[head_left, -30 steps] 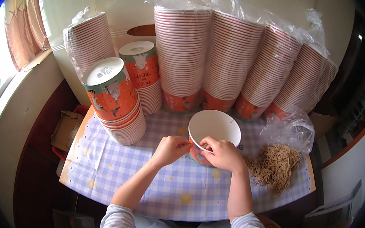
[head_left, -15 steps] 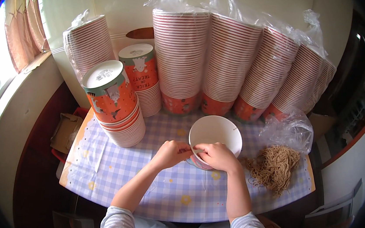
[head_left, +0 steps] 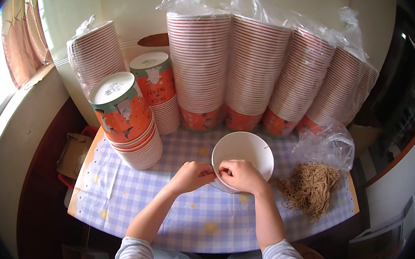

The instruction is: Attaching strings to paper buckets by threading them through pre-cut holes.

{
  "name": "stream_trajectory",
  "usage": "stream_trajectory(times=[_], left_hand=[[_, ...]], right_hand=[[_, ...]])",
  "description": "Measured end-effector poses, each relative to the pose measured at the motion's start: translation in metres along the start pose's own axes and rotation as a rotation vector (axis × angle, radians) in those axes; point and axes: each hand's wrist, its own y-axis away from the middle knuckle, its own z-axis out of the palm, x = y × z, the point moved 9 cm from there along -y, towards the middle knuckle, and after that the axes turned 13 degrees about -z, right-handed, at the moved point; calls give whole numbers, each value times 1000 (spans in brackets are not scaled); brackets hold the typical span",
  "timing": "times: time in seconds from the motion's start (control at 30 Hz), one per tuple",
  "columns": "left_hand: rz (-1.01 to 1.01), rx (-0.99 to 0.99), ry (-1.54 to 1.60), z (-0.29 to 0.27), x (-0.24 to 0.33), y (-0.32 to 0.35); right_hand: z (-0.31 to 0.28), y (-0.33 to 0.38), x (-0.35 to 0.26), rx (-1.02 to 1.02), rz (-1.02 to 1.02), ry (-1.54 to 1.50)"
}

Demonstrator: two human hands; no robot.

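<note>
A paper bucket (head_left: 246,147), white inside with a printed outside, stands upright near the middle of the table. My left hand (head_left: 194,177) is at the outer side of its near-left rim, fingertips pinched together. Over that same rim reaches my right hand (head_left: 241,175), its fingers curled closed just inside the bucket. Whatever the fingertips hold is too small or hidden to make out. At the far-right rim a small bit of cord (head_left: 266,147) shows. To the right of the bucket lies a loose heap of tan cords (head_left: 311,189).
Tall nested stacks of paper buckets (head_left: 196,63) in clear plastic line the back. At the left, upside-down orange buckets (head_left: 124,116) stand stacked. A crumpled plastic bag (head_left: 328,143) lies behind the cords. A checked cloth (head_left: 168,220) covers the table; a cardboard box (head_left: 73,154) sits beyond its left edge.
My right hand has shifted slightly up and left at the rim, its fingers now more curled inside the bucket. My left hand stays beside the rim. The whole view has shifted a little.
</note>
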Motion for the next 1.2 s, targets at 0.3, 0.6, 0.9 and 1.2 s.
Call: stream_trajectory(times=[0.3,0.6,0.9,1.2], left_hand=[[-55,-167,18,10,-8,1],[133,-588,361,28,20,21],[299,-288,279,11,40,24],[194,128,107,-8,19,11]], right_hand=[[-24,2,-8,161,21,188],[-38,6,-1,292,50,231],[-32,9,7,182,66,-40],[-31,8,7,201,73,-178]])
